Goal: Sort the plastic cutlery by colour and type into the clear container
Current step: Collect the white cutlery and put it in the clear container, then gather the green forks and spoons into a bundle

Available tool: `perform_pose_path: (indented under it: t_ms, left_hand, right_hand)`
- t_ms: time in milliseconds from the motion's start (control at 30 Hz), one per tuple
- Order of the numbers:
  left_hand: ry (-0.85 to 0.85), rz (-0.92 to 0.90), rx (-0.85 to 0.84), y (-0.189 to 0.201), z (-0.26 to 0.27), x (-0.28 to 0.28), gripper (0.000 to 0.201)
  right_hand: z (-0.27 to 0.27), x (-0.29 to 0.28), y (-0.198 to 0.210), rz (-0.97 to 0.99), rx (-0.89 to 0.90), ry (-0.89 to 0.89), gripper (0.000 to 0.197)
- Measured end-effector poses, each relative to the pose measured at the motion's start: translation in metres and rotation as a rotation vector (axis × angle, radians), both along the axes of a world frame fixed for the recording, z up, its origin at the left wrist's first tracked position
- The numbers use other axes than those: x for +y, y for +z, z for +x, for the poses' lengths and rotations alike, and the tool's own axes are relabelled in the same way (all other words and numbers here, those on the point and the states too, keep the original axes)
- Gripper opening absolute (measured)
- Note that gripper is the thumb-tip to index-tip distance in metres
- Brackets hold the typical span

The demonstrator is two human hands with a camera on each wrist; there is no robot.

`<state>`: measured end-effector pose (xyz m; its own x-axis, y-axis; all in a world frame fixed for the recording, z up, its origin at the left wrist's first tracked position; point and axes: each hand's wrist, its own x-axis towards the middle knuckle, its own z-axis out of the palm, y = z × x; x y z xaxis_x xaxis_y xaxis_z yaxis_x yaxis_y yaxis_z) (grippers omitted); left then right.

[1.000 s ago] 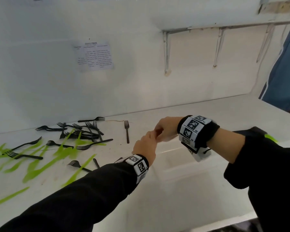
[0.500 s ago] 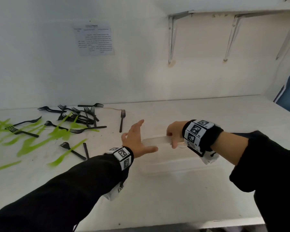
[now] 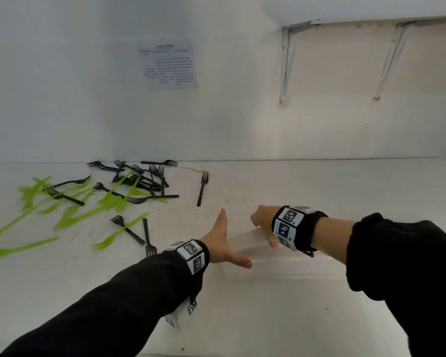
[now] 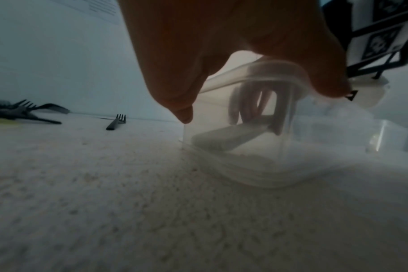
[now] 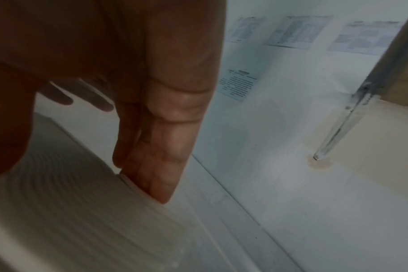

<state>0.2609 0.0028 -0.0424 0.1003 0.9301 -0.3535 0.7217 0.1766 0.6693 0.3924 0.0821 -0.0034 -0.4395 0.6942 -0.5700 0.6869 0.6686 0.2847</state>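
Observation:
A clear container (image 3: 245,240) lies on the white table (image 3: 242,318) in front of me. My right hand (image 3: 264,228) grips its far rim, fingers curled over the edge and thumb on the near side. In the right wrist view the fingertips (image 5: 156,184) press on the ridged plastic (image 5: 70,202). My left hand (image 3: 227,240) is spread, fingers straight, against the container's left end (image 4: 233,143). Black forks (image 3: 144,179) lie in a pile at the back left, mixed with green cutlery (image 3: 70,207). One black fork (image 3: 202,188) lies alone beside them.
The wall stands close behind the table with a printed sheet (image 3: 169,65) taped to it. Shelf brackets (image 3: 286,63) hang at the upper right. Two more black forks (image 3: 147,235) lie just left of my left wrist. The table's front edge runs along the bottom.
A second ago both hands were joined above the table. They have since parted: the right hand took the container's rim and the left hand spread out at its left end.

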Motion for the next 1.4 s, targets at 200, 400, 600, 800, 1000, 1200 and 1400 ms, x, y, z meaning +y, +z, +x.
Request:
perform_pose_path:
  t_ms: [200,400,600,800,1000,1200,1400]
  left_hand:
    - [0.012,0.012,-0.005,-0.005,0.000,0.002,0.142]
    - [0.050,-0.004,-0.046,-0.009,-0.002,0.002,0.142]
    - [0.048,-0.009,-0.083,-0.013,-0.002,0.002,0.142]
    - [0.049,-0.007,-0.105,-0.012,-0.003,0.001,0.141]
    - [0.063,-0.006,-0.141,-0.012,-0.002,-0.002,0.142]
    - [0.022,-0.044,-0.131,-0.006,-0.004,-0.001,0.141]
    - [0.034,0.131,-0.202,0.012,-0.029,-0.014,0.105]
  right_hand:
    - [-0.001,0.005,-0.030,0.058,-0.040,0.061,0.064]
    - [0.000,-0.003,-0.023,0.069,0.079,0.014,0.065]
    - [-0.005,-0.012,-0.009,0.054,0.104,-0.016,0.051]
    - [-0.011,-0.017,0.005,0.059,0.089,-0.011,0.060]
    - [-0.008,-0.012,0.010,0.021,0.101,-0.068,0.068]
    - [0.001,-0.009,0.037,0.050,0.343,-0.151,0.039]
    - [-0.044,-0.014,0.087,0.076,0.546,-0.138,0.029]
